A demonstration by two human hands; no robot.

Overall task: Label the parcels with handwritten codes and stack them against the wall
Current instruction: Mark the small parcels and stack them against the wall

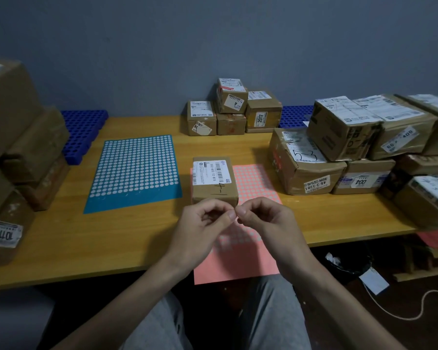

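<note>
The parcel point(214, 180) marked 4-1 is set partly on the pink sticker sheet point(250, 178), kept close for labelling. Just before it, the left hand point(205, 223) and right hand point(263, 218) are held fingertip to fingertip, each grip curled nearly closed; whether anything is pinched cannot be told.

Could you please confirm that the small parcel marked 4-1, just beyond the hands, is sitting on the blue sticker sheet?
Not quite. The small parcel marked 4-1 sits on the pink sticker sheet, not the blue sticker sheet, which lies apart to its left on the table. The head view shows this.
</note>
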